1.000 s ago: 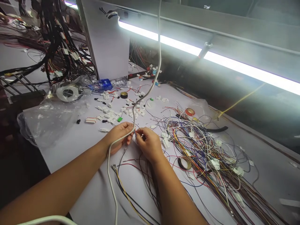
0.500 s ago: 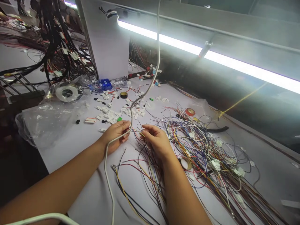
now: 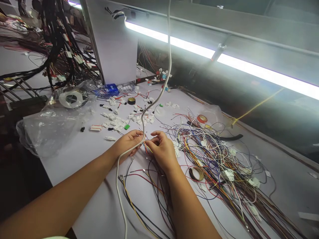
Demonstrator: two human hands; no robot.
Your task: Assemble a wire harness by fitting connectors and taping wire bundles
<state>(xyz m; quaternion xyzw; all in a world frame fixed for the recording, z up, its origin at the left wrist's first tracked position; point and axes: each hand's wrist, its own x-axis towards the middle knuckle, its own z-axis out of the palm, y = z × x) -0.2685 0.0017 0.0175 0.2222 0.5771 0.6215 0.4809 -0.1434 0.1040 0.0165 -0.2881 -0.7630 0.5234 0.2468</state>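
Note:
Near the middle of the white table my left hand (image 3: 128,144) is closed around something small, mostly hidden by its fingers and by a white cable (image 3: 119,179) that hangs in front. Thin coloured wires (image 3: 146,147) come out between the two hands. My right hand (image 3: 161,149) pinches at these wires, its fingertips almost touching the left ones. Loose wires with metal ends (image 3: 128,192) lie below the hands. White connectors (image 3: 112,119) and a green connector (image 3: 127,126) are scattered behind the left hand.
A large tangle of wires (image 3: 214,152) covers the right side, with tape rolls (image 3: 201,119) in it. Plastic bags (image 3: 50,126) and a bottle (image 3: 111,90) lie at the left back. A lit tube (image 3: 194,46) spans above the table (image 3: 87,205).
Both hands have come closer together, the left one moving right and the right one slightly left. The hanging white cable has shifted right, and the wires now bunch between the fingertips.

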